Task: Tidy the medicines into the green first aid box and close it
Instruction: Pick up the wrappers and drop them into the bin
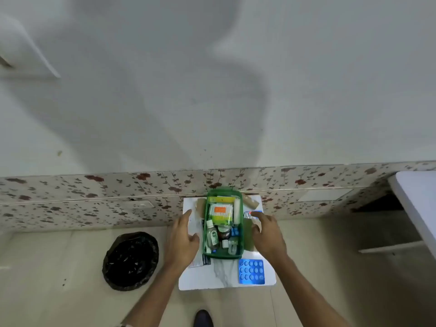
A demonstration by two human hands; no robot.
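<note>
The green first aid box (241,234) stands open on a small white table (207,277), holding bottles, a cotton swab pack and a white roll. My left hand (182,239) hovers just left of the box with fingers spread, over a white paper (194,223). To the box's right my right hand (267,234) is also open and empty. A blue blister pack (251,271) lies on the table in front of the box. A red and blue packet (250,214) peeks out by my right fingertips. A brown roll (250,201) lies at the back right.
A printed leaflet (200,262) sticks out under the box's front left corner. A bin lined with a black bag (130,260) stands on the floor to the left. A floral wall panel (94,199) runs behind the table. A white surface (417,201) juts in at right.
</note>
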